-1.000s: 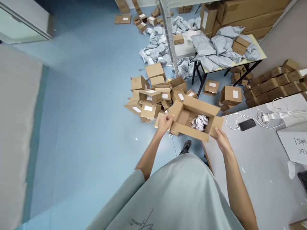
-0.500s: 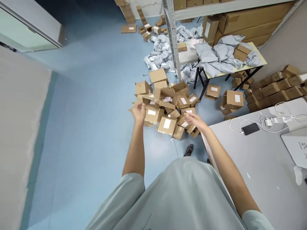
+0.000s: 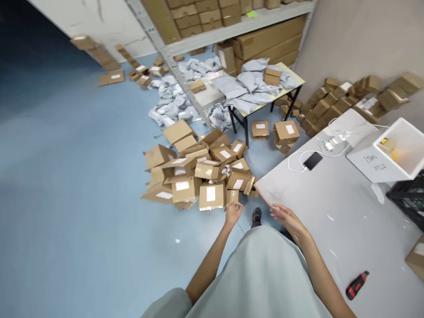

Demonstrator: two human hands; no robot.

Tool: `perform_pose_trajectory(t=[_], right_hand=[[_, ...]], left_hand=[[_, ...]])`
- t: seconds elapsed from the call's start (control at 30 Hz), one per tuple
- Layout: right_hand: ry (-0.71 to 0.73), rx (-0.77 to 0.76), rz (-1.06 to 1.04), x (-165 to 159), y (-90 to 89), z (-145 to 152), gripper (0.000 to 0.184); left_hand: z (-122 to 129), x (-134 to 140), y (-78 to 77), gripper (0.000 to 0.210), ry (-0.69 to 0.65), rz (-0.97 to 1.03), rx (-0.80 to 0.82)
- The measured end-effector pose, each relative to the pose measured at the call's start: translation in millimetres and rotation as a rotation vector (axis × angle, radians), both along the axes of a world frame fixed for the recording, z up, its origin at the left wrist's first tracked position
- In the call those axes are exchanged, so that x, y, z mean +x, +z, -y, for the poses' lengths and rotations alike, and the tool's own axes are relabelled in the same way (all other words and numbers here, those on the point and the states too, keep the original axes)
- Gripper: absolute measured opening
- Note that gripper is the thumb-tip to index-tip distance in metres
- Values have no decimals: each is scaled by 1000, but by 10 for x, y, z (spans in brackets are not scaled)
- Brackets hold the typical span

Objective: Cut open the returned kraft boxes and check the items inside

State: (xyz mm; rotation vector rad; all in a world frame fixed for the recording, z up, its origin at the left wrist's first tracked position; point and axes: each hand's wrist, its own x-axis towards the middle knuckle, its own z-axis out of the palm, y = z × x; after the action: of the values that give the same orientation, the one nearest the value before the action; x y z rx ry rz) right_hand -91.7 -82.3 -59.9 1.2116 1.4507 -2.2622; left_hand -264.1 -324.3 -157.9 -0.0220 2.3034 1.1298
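My left hand (image 3: 233, 213) hovers in front of my body with its fingers curled in, and I see nothing in it. Beyond it on the floor lies a heap of cardboard boxes, among them a labelled box (image 3: 212, 196) and an open box (image 3: 180, 170). My right hand (image 3: 285, 217) holds nothing; its fingers are stretched out and apart, by the edge of the grey table (image 3: 308, 198). On that table lie a red and black box cutter (image 3: 357, 285) and a black phone (image 3: 312, 161) with a white cable.
A white bin (image 3: 374, 161) and a black crate (image 3: 409, 194) stand at the right. Grey mailing bags (image 3: 250, 84) cover a small yellow table (image 3: 294, 79), and more lie on the floor. Boxes fill the metal shelf (image 3: 232, 31). My shoe (image 3: 256, 216) shows by the heap.
My view has turned right, bringing the bin and box cutter into sight. Both hands have drawn back towards my body, away from the heap, and the left has come closer to the right.
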Motion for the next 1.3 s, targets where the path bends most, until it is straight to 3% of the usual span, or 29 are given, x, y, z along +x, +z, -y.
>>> perform_pose_trajectory(t=[0.23,0.37,0.5,0.6,0.8,0.93,1.13,1.3], right_hand=[[-568,99,-9,1298,157,-129,68],[-908,164,-44,2079,290,-163,68],[-1132,207,-94,2871,330,-224,68],[-1236,231,-129,3383,276,-298,69],[-1324,241,-206,4166,188,-735,68],[-1347,254,-275,4590,202,-1013,68],[-1432,260,-316,5048,159,-1162,68],[-1577,297,-299,5323,128,-930,55]], left_hand=[[-1229,343,129,3,-531,-29,186],[-2187,551,198,8,-857,-20,280],[-3166,1174,275,28,-1067,-35,408],[-3598,1842,417,37,-1183,-17,500],[-4002,3169,668,39,-1370,89,531],[-4163,3789,707,41,-1461,107,492],[-4323,4212,646,46,-1558,172,405],[-4333,4445,575,51,-1627,232,307]])
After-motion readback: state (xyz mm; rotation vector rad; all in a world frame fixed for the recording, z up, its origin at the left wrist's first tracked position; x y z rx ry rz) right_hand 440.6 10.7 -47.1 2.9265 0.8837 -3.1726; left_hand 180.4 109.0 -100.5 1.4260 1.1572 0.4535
